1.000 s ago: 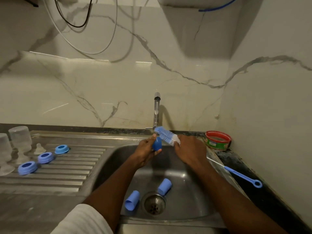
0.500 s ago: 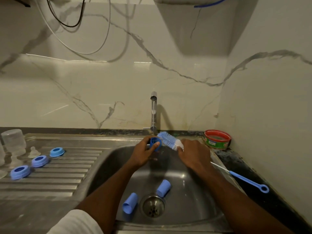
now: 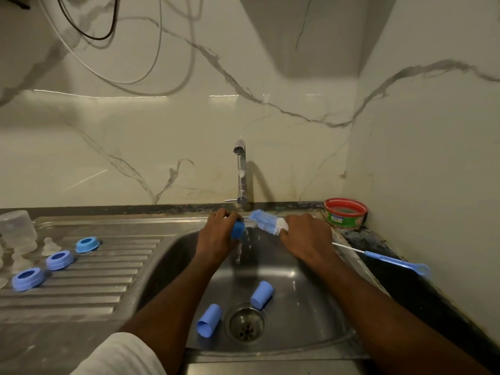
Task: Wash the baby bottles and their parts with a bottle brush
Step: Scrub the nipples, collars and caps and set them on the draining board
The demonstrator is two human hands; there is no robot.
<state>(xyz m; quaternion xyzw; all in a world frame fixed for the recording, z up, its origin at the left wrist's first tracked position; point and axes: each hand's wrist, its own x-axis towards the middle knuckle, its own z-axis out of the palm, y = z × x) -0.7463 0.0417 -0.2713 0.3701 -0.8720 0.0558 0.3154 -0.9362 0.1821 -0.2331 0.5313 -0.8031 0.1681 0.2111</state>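
Bottle brush [image 3: 266, 224] gripped in your right hand [image 3: 307, 238], bristles pointing left over sink [image 3: 311, 307], just beside blue cap [image 3: 238, 229]. Your left hand [image 3: 218, 234] clutches cap under tap [image 3: 240, 171], water trickling off. Two more caps [image 3: 262, 294] lie by drain [image 3: 245, 322].

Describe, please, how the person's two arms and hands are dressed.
Both hands, left hand and right hand, are bare: no gloves, rings or watch are visible. Both forearms are uncovered. A piece of white fabric, perhaps a short sleeve, shows at the left arm.
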